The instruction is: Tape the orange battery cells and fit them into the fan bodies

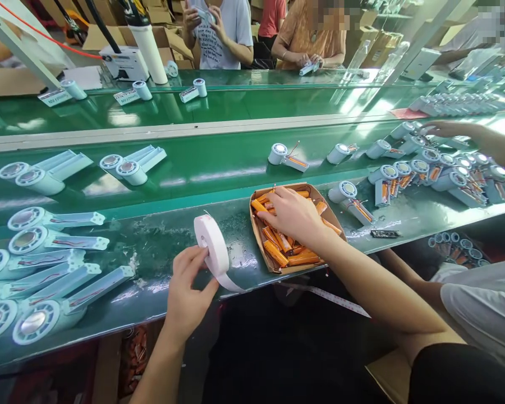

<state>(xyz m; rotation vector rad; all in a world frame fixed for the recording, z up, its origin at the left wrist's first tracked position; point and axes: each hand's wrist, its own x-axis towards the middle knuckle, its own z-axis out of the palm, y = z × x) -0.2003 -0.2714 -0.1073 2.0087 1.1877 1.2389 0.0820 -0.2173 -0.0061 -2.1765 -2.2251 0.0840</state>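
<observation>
My left hand (187,292) grips a white tape roll (212,247) standing on edge at the front of the green bench (160,241), with a loose strip trailing off toward the bench edge. My right hand (292,216) reaches into a brown cardboard tray (256,233) of orange cylindrical batteries (278,252). Its fingers are curled down among the batteries; what they hold is hidden.
Several pale blue fan housings (46,280) lie at the left. More fan parts (429,171) crowd the right, where another person's hand (446,129) works. Single fan units (280,154) ride the green conveyor (219,160). Two people stand across the line. A measuring tape (332,297) hangs below.
</observation>
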